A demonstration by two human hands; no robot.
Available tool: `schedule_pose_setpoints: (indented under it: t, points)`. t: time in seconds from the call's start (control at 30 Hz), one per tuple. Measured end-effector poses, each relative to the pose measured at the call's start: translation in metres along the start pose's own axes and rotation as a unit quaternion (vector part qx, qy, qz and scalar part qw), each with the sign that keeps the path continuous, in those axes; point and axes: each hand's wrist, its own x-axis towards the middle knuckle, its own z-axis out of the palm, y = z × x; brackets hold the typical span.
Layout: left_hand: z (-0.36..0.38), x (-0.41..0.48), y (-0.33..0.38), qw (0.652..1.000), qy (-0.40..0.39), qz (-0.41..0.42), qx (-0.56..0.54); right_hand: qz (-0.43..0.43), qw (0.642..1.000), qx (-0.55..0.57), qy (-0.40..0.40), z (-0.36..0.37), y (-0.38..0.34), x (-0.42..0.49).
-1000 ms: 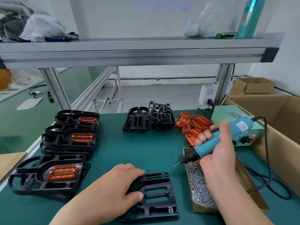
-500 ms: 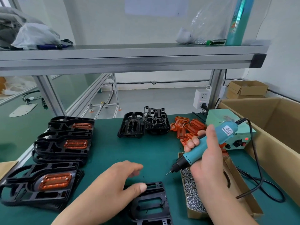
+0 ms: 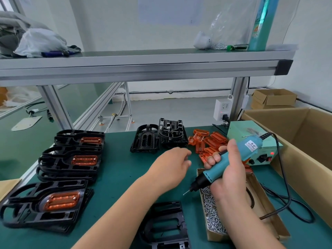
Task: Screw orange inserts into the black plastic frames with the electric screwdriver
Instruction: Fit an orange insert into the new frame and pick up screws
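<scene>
Green bench [image 3: 116, 177] carries black frames [image 3: 53, 165], orange inserts [image 3: 210, 141], screw box [image 3: 216, 236]

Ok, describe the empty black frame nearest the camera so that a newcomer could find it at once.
Start at the green worktable and follow its near edge to the middle. There, left of the cardboard tray of silver screws, lies a flat black plastic frame. Unlike the stacked black frames at far left, its central window holds no orange insert.

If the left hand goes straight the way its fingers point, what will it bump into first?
Probably the pile of loose orange inserts. The left hand points its open fingers toward it across the green mat, with nothing between. Depth is hard to judge, so it might pass above them.
</scene>
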Motion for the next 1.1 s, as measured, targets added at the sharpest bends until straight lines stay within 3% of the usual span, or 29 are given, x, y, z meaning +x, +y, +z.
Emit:
schedule_pose_setpoints:
  t: [0.33, 0.57, 0.8, 0.93, 1.1]
  points:
    - [0.021, 0.063, 0.022, 0.998, -0.015, -0.004, 0.061, -0.014, 0.999, 0.002, 0.031, -0.004, 0.002, 0.005]
    - [0.044, 0.075, 0.037, 0.990, -0.055, -0.087, 0.100, -0.013, 0.999, 0.018, 0.036, -0.006, 0.001, 0.005]
    - [0.040, 0.071, 0.022, 0.992, -0.031, -0.098, -0.070, -0.025, 0.999, 0.014, 0.021, -0.008, 0.001, 0.007]
    - [0.033, 0.055, 0.004, 0.968, 0.007, -0.114, -0.222, -0.024, 0.999, 0.013, 0.017, -0.009, 0.001, 0.008]
    - [0.012, 0.019, -0.018, 0.937, 0.073, -0.146, -0.310, -0.025, 0.999, 0.018, 0.014, -0.009, 0.000, 0.008]
